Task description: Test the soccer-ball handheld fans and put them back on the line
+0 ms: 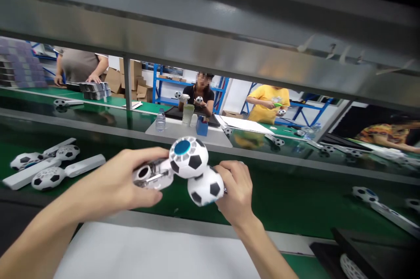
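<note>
My left hand (123, 183) is closed around a toy part with an open white and chrome cup (149, 174). A football-patterned ball with a blue top (188, 156) sits right beside that cup. My right hand (238, 189) grips a second black-and-white ball piece (206, 188) just below the first ball. Both hands hold the toy above the green conveyor belt (288, 200), in front of a white sheet (157, 250).
Several football toys with white handles (49, 167) lie on the belt at left, and more (380, 204) at right. A grey shelf beam (210, 25) crosses overhead. Across the line stand a water bottle (160, 120), a blue cup (201, 127) and other people at work.
</note>
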Tool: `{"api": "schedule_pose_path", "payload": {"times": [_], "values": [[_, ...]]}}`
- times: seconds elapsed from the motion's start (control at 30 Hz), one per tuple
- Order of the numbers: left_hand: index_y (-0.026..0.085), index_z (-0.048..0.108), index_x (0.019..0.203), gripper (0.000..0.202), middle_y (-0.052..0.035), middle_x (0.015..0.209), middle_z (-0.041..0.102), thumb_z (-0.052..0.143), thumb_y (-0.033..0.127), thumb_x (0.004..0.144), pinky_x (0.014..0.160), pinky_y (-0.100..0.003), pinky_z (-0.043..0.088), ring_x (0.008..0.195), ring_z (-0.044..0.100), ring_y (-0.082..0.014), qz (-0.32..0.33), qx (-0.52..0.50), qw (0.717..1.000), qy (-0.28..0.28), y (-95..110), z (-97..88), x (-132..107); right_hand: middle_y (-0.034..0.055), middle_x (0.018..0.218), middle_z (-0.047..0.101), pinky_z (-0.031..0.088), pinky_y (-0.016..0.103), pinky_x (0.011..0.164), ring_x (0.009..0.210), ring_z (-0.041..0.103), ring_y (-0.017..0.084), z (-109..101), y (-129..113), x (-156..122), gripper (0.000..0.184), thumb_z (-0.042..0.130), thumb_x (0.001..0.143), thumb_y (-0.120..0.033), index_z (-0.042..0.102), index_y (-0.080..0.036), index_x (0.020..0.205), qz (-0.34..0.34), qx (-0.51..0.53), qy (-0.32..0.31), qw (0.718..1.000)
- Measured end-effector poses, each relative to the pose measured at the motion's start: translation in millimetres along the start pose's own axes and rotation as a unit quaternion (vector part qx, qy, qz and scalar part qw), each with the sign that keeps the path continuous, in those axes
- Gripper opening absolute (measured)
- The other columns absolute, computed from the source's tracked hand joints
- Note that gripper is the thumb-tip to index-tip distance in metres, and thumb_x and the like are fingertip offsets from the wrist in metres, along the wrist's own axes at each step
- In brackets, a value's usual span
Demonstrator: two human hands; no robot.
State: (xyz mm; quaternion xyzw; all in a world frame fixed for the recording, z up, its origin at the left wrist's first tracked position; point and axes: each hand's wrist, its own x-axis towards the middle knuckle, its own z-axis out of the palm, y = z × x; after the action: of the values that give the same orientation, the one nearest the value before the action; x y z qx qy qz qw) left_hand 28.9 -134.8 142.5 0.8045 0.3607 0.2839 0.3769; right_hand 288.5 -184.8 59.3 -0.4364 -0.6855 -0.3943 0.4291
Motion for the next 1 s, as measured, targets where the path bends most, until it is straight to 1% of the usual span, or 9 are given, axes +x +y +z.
{"api": "schedule_pose_path", "payload": {"times": [0.07, 0.2, 0.3, 0.47, 0.67, 0.77, 0.83, 0.93, 1.0], "values": [[0.029, 0.068, 0.123, 0.059, 0.0014, 0.093, 0.074, 0.079, 0.027, 0.066, 0.060, -0.024, 0.050, 0.077, 0.066, -0.0223, -0.010, -0.006, 1.000, 0.009, 4.6, 4.1, 2.4, 0.0087, 0.083, 0.056, 0.043, 0.039, 0.070, 0.076, 0.052, 0.023, -0.9, 0.6, -0.1, 0.021, 0.059, 0.083, -0.002, 0.054, -0.019, 0.094, -0.003, -0.003, -0.003, 1.000], [0.030, 0.060, 0.130, 0.070, 0.0006, 0.108, 0.072, 0.082, 0.039, 0.064, 0.080, -0.026, 0.053, 0.095, 0.067, -0.0243, -0.024, -0.058, 0.985, 0.161, 6.0, 6.1, 5.5, 0.0084, 0.085, 0.057, 0.041, 0.038, 0.068, 0.076, 0.052, 0.023, -2.8, 1.6, -0.9, 0.024, 0.064, 0.081, -0.004, 0.054, -0.020, 0.095, 0.005, -0.010, -0.002, 1.000], [0.029, 0.059, 0.129, 0.072, 0.0005, 0.104, 0.072, 0.084, 0.040, 0.062, 0.081, -0.026, 0.054, 0.094, 0.066, -0.0247, -0.015, -0.069, 0.985, 0.155, 4.6, 7.9, 5.4, 0.0077, 0.085, 0.058, 0.041, 0.037, 0.068, 0.076, 0.054, 0.023, -2.2, 3.6, -2.1, 0.024, 0.063, 0.080, -0.003, 0.053, -0.020, 0.094, 0.019, -0.015, -0.010, 1.000], [0.027, 0.058, 0.128, 0.063, -0.0002, 0.096, 0.070, 0.078, 0.042, 0.070, 0.077, -0.028, 0.053, 0.085, 0.065, -0.0226, -0.006, -0.083, 0.990, 0.116, 7.4, 17.5, 8.0, 0.0067, 0.081, 0.056, 0.038, 0.033, 0.061, 0.070, 0.051, 0.022, 0.0, 8.0, -4.9, 0.022, 0.055, 0.076, -0.002, 0.049, -0.020, 0.086, 0.073, -0.024, -0.023, 0.997], [0.028, 0.061, 0.123, 0.056, 0.0010, 0.094, 0.068, 0.077, 0.039, 0.070, 0.075, -0.027, 0.050, 0.083, 0.062, -0.0213, 0.021, -0.083, 0.972, 0.219, 12.9, 25.8, 5.3, 0.0079, 0.083, 0.058, 0.036, 0.034, 0.064, 0.073, 0.051, 0.023, -3.0, 8.3, -4.4, 0.023, 0.053, 0.075, 0.000, 0.053, -0.019, 0.087, 0.066, -0.044, -0.027, 0.996], [0.027, 0.067, 0.118, 0.052, 0.0013, 0.090, 0.070, 0.077, 0.033, 0.067, 0.068, -0.027, 0.048, 0.075, 0.061, -0.0213, 0.024, -0.064, 0.988, 0.137, 12.8, 29.4, 4.4, 0.0080, 0.083, 0.058, 0.034, 0.035, 0.064, 0.073, 0.050, 0.023, -3.8, 8.3, -3.9, 0.022, 0.052, 0.075, 0.000, 0.054, -0.019, 0.085, 0.065, -0.051, -0.033, 0.996], [0.026, 0.069, 0.117, 0.051, 0.0001, 0.094, 0.072, 0.077, 0.030, 0.066, 0.068, -0.028, 0.048, 0.080, 0.063, -0.0241, 0.009, -0.050, 0.995, 0.089, 10.8, 28.5, 6.3, 0.0077, 0.083, 0.057, 0.033, 0.035, 0.065, 0.074, 0.049, 0.023, -3.9, 8.5, -3.8, 0.023, 0.052, 0.075, 0.001, 0.055, -0.020, 0.085, 0.063, -0.054, -0.037, 0.996], [0.026, 0.062, 0.128, 0.066, -0.0021, 0.109, 0.070, 0.080, 0.037, 0.066, 0.079, -0.030, 0.049, 0.094, 0.063, -0.0276, -0.027, -0.052, 0.985, 0.159, 5.6, 20.0, 10.7, 0.0077, 0.084, 0.056, 0.033, 0.035, 0.066, 0.075, 0.049, 0.024, -4.2, 8.1, -4.0, 0.026, 0.051, 0.074, 0.003, 0.056, -0.020, 0.086, 0.061, -0.048, -0.034, 0.996], [0.027, 0.059, 0.131, 0.073, -0.0025, 0.108, 0.070, 0.082, 0.043, 0.064, 0.079, -0.031, 0.048, 0.092, 0.063, -0.0275, -0.048, -0.057, 0.978, 0.195, 2.7, 13.3, 12.5, 0.0082, 0.084, 0.057, 0.034, 0.036, 0.068, 0.076, 0.049, 0.024, -4.6, 7.1, -4.2, 0.026, 0.052, 0.073, 0.003, 0.057, -0.019, 0.086, 0.060, -0.034, -0.031, 0.997]]}}
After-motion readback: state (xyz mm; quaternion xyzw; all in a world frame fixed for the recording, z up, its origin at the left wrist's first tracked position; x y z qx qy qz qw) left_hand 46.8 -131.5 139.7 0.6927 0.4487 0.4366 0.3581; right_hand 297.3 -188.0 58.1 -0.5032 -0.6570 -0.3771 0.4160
